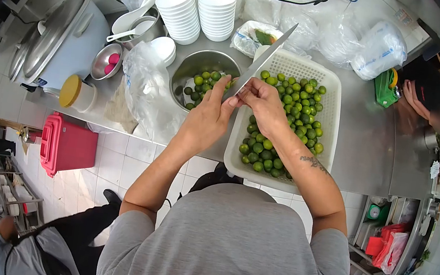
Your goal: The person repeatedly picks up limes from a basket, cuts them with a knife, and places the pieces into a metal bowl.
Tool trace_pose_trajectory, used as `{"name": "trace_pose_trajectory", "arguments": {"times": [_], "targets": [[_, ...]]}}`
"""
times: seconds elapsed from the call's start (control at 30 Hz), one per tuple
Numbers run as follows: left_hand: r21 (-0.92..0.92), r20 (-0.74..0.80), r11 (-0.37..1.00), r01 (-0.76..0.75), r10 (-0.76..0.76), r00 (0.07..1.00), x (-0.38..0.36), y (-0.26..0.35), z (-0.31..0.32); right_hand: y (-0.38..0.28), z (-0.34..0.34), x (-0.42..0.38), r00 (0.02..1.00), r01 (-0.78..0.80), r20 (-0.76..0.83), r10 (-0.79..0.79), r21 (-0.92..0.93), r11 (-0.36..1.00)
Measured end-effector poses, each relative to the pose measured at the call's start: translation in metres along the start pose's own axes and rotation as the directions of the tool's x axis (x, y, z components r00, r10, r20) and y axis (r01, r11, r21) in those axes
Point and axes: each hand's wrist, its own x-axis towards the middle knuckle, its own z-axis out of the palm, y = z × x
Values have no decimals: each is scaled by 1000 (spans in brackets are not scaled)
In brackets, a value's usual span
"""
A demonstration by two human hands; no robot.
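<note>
A large kitchen knife (264, 57) points up and away to the right, its blade rising from between my two hands. My left hand (206, 114) is closed at the blade's lower end; the handle is hidden there. My right hand (264, 105) is closed beside the blade, fingertips pinched close to the left thumb, and what they hold is hidden. Below and behind the left fingers stands a metal bowl (181, 71) with green limes (199, 81) in it. Under my right forearm, a white perforated basket (331, 105) holds many limes (299, 114).
Stacked white bowls (176, 12) stand at the back. A clear plastic bag (146, 83) lies left of the metal bowl, near a yellow-lidded tub (73, 93). More plastic bags (333, 38) line the wall. A red bin (71, 146) stands on the floor; other people are at both sides.
</note>
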Motion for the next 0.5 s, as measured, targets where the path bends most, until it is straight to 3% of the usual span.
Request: {"name": "trace_pose_trajectory", "arguments": {"times": [0.1, 0.2, 0.3, 0.4, 0.5], "targets": [[78, 5, 996, -52, 52, 999, -13, 6, -4, 4, 2, -3, 998, 30, -48, -28, 38, 999], [6, 67, 999, 45, -46, 997, -18, 5, -8, 7, 1, -3, 1000, 4, 14, -5, 42, 999], [-131, 55, 991, 12, -5, 998, -7, -6, -6, 16, 6, -5, 998, -34, 50, 37, -69, 997], [-128, 40, 992, -7, 12, 999, 3, -19, -4, 16, 11, -3, 998, -56, 39, 53, 71, 996], [-147, 107, 988, 52, -37, 994, 10, -20, -13, 18, 12, 3, 993, -84, 83, 81, 36, 996]]}}
